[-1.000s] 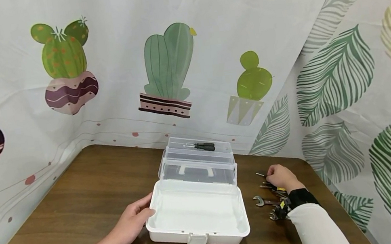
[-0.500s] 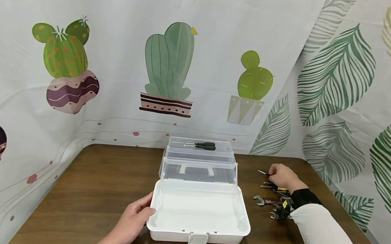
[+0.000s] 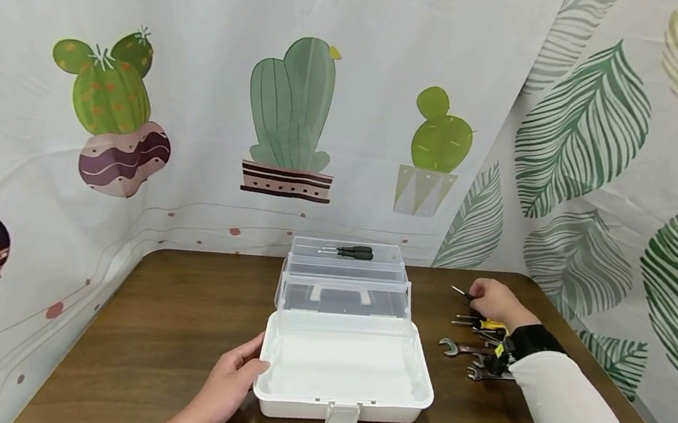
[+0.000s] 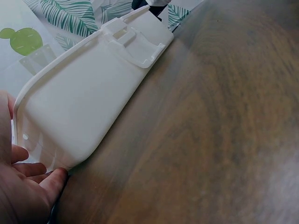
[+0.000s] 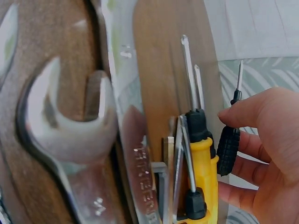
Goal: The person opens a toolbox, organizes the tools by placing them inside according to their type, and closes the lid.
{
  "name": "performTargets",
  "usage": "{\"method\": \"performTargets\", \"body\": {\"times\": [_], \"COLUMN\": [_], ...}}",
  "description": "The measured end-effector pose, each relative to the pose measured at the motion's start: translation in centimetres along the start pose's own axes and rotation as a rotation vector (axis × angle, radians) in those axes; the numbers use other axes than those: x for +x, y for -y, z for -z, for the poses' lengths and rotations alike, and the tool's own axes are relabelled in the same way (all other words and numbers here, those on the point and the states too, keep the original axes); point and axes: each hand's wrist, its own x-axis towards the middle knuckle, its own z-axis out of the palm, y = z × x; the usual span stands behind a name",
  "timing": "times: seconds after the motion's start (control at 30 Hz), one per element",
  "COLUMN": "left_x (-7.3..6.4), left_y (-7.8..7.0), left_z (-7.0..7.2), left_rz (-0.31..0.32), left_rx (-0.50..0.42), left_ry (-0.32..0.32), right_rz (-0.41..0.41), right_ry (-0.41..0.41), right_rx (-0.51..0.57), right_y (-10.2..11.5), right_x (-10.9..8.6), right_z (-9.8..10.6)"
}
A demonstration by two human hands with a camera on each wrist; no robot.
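A white toolbox (image 3: 340, 373) stands with its lid swung back and its deep bottom bare. My left hand (image 3: 232, 376) holds its left end, thumb at the rim and fingers against the outer wall. In my right hand (image 3: 497, 301) a small screwdriver (image 5: 229, 149) with a black ribbed handle is pinched between thumb and fingers, its thin shaft pointing up and away. Just beside that hand, screwdrivers with yellow handles (image 5: 204, 172) lie with several hex keys (image 5: 169, 182). A silver open-ended wrench (image 5: 70, 140) is nearer the right wrist camera.
Two black screwdrivers (image 3: 355, 255) lie in the clear tray section (image 3: 311, 245) at the back of the toolbox. More wrenches (image 3: 478, 371) lie near the right forearm. The brown wooden table (image 3: 157, 332) ends at a printed cloth backdrop (image 3: 363, 95).
My right hand has shifted slightly right and away with the small screwdriver, uncovering more of the yellow-handled screwdrivers. The left hand and the toolbox stay where they were.
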Motion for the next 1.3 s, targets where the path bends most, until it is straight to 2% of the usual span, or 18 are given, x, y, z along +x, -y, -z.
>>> {"method": "performTargets", "body": {"times": [0.27, 0.5, 0.67, 0.87, 1.07, 1.3], "left_x": [-0.1, -0.1, -0.1, -0.1, 0.0, 0.0], "left_y": [0.0, 0.1, 0.0, 0.1, 0.2, 0.3], "left_z": [0.0, 0.2, 0.1, 0.1, 0.1, 0.1], "left_rz": [-0.007, -0.019, -0.017, -0.013, -0.026, -0.020], "left_rx": [0.013, 0.009, 0.025, -0.014, -0.010, 0.012], "left_ry": [0.005, 0.021, 0.009, 0.024, 0.026, 0.007], "right_rz": [-0.055, -0.077, -0.039, 0.026, 0.074, 0.132], "right_ry": [0.001, 0.003, -0.013, -0.053, -0.091, -0.082], "right_rx": [0.053, 0.091, 0.104, 0.094, 0.082, 0.097], "right_y": [-0.6, 0.0, 0.5, 1.7, 3.7, 6.3], "right_x": [0.1, 0.0, 0.4, 0.8, 1.0, 1.0], "right_z": [0.5, 1.6, 2.7, 4.3, 5.9, 7.9]}}
